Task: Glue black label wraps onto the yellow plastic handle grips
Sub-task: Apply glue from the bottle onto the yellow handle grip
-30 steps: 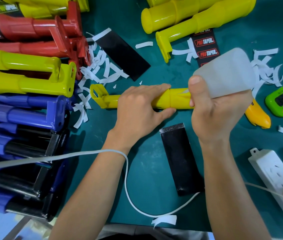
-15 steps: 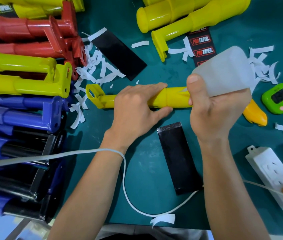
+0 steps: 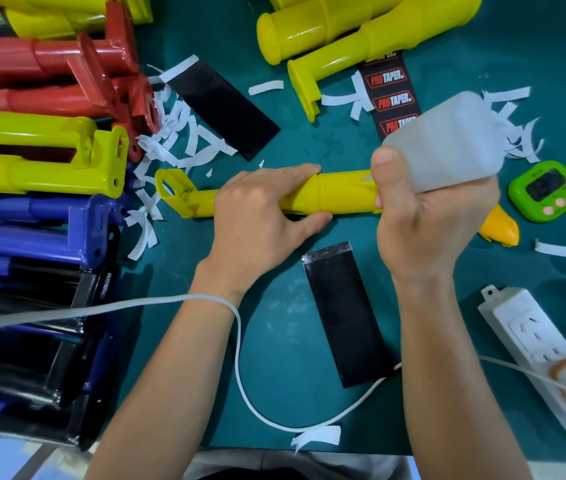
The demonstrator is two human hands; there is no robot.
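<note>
A yellow handle grip (image 3: 340, 194) lies across the middle of the green mat, its looped end pointing left. My left hand (image 3: 261, 220) grips its middle, fingers over the top and thumb underneath. My right hand (image 3: 423, 220) grips a translucent white glue bottle (image 3: 454, 143), tipped down onto the grip's right part; the nozzle is hidden behind my thumb. A black label wrap (image 3: 345, 313) lies flat just below the grip. Another black wrap (image 3: 226, 109) lies up left, and a printed "PRO TAPER" label strip (image 3: 392, 98) sits above the bottle.
Finished red, yellow, blue and black grips (image 3: 39, 168) are stacked along the left edge. More yellow grips (image 3: 361, 29) lie at the top. White backing scraps (image 3: 177, 140) litter the mat. A green timer (image 3: 544, 190), an orange cap (image 3: 499, 230), a power strip (image 3: 538, 344) and a white cable (image 3: 240, 358) lie nearby.
The view has shifted slightly. Both hands keep their hold on the grip and the bottle, with the bottle still tipped on the grip's right part.
</note>
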